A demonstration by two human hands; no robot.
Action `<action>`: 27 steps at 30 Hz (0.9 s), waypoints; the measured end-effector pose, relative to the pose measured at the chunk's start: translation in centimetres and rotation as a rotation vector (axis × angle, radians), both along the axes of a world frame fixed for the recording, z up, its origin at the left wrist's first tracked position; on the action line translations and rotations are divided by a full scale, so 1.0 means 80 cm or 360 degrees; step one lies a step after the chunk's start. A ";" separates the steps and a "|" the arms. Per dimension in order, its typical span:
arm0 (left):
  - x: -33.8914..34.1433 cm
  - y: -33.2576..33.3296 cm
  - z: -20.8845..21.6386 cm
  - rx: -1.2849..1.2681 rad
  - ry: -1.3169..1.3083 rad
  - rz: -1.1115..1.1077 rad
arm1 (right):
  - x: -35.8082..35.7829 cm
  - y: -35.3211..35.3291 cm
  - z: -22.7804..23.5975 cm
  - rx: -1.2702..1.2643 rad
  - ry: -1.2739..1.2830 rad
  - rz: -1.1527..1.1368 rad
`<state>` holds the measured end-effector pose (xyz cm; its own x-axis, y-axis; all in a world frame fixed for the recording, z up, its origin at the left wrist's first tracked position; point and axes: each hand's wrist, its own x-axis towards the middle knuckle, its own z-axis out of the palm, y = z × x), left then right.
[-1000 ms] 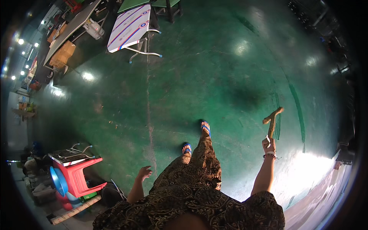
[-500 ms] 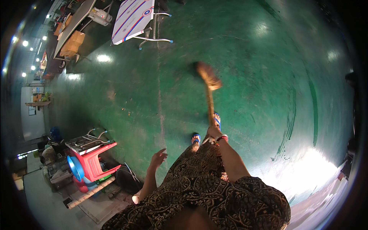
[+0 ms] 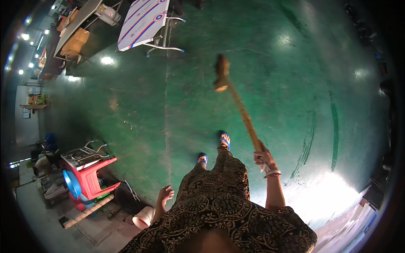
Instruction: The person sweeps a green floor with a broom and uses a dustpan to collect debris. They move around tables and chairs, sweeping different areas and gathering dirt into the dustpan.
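Shiny green floor fills most of the view, pretty scuffed, with a pale crack-like line running along it to the left of the right-hand grip. Off to the right of that grip you get a few long dark streaks, and behind those a totally blown-out patch of light. Way ahead and left of the grip is a striped white folding table on bent metal legs, plus a brown cardboard box farther left. Well left of the grip there's a red plastic stool with a round blue basin right by it.

OK, the main bit: the right hand has its fingers closed round the near end of a yellowish stick-handled broom. The rest of the broom slants forward and left from the grip, its blurry brown head well past the blue sandals. Can't tell if the bristles touch the floor. Left hand is well left of the grip and a bit behind it, fingers loosely spread, with a white bucket beside that forearm.
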<state>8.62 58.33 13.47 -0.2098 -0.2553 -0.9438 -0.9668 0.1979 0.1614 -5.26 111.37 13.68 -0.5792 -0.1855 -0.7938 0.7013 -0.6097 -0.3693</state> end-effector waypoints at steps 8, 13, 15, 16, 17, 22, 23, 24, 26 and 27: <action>-0.032 0.039 0.021 0.0166 0.0220 0.0117 | -0.105 0.225 -0.095 0.0726 0.0056 -0.0714; 0.023 -0.039 0.015 0.0209 0.0113 0.0546 | -0.232 0.321 -0.169 0.0198 -0.0009 -0.1153; 0.073 -0.074 0.001 0.0098 0.0093 0.0293 | -0.269 0.310 -0.190 0.0329 -0.0244 -0.0980; 0.097 -0.086 -0.007 0.0231 0.0177 0.0238 | -0.284 0.288 -0.203 0.0373 -0.0181 -0.0820; 0.116 -0.093 -0.015 0.0312 0.0144 0.0464 | -0.298 0.262 -0.215 0.0363 -0.0140 -0.0694; 0.138 -0.072 -0.012 0.0193 -0.0038 0.0385 | -0.320 0.067 -0.265 0.1731 0.0005 0.0810; 0.128 -0.064 -0.007 0.0190 -0.0049 0.0356 | -0.316 0.027 -0.266 0.1806 0.0041 0.1107; 0.117 -0.054 -0.004 0.0190 -0.0060 0.0334 | -0.313 -0.009 -0.261 0.1776 0.0100 0.1342; 0.089 -0.041 -0.006 0.0205 -0.0058 0.0288 | -0.317 -0.075 -0.242 0.1564 0.0245 0.1565; 0.073 -0.036 -0.011 0.0214 -0.0053 0.0268 | -0.324 -0.104 -0.228 0.1275 0.0299 0.1469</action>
